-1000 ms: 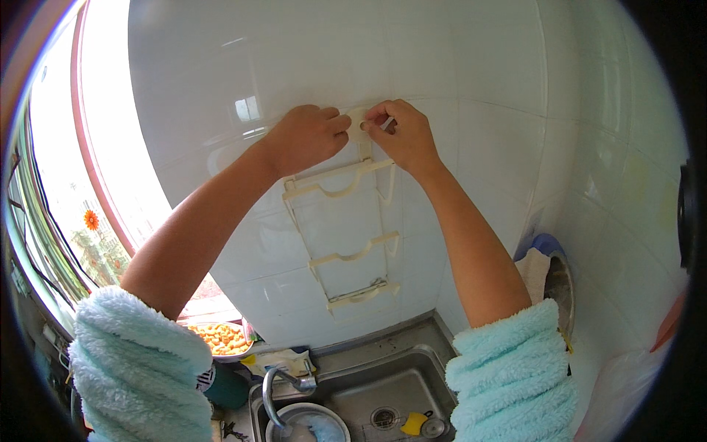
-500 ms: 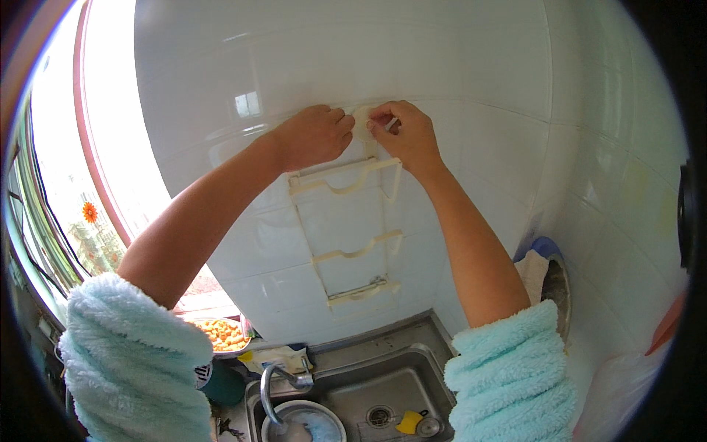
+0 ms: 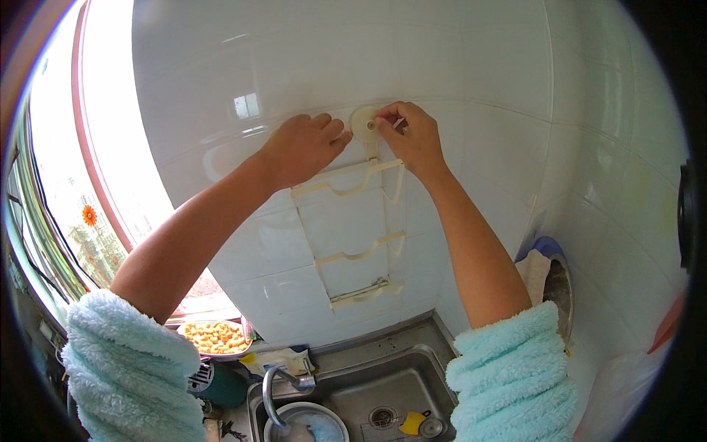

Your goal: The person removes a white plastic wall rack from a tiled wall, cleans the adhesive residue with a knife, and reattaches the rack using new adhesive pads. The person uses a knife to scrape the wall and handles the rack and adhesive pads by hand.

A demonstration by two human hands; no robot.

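Both hands are up against the glossy white tiled wall (image 3: 471, 81), and I see them working at a cream plastic rack (image 3: 357, 243) hanging there. My right hand (image 3: 412, 136) pinches the round suction cup (image 3: 363, 122) at the rack's top between thumb and fingertips. My left hand (image 3: 302, 146) lies loosely curled, fingers on the wall just beside the cup, gripping nothing. Below, three curved bars hang over the steel sink (image 3: 398, 383). Fluffy pale blue sleeves (image 3: 132, 368) cover my arms.
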